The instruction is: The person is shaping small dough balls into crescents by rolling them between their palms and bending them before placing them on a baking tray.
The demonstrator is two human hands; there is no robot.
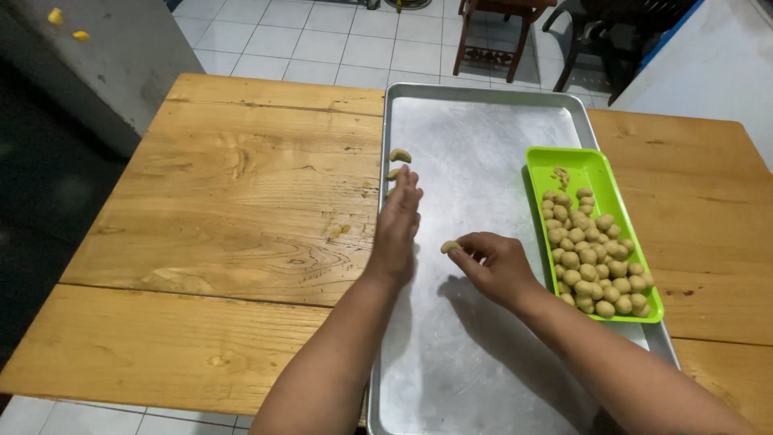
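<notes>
Right hand (498, 266) pinches a curved dough piece (450, 246) over the tray (483, 145); the row (397, 163) lies up-left. Left hand (396, 229), fingers flat and together, holds nothing, nearer the row.

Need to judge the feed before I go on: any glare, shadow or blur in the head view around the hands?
Head view: soft glare on the metal tray; right hand casts a shadow on it; left hand and dough piece reasonably sharp; table edges bow slightly from the wide lens.
</notes>
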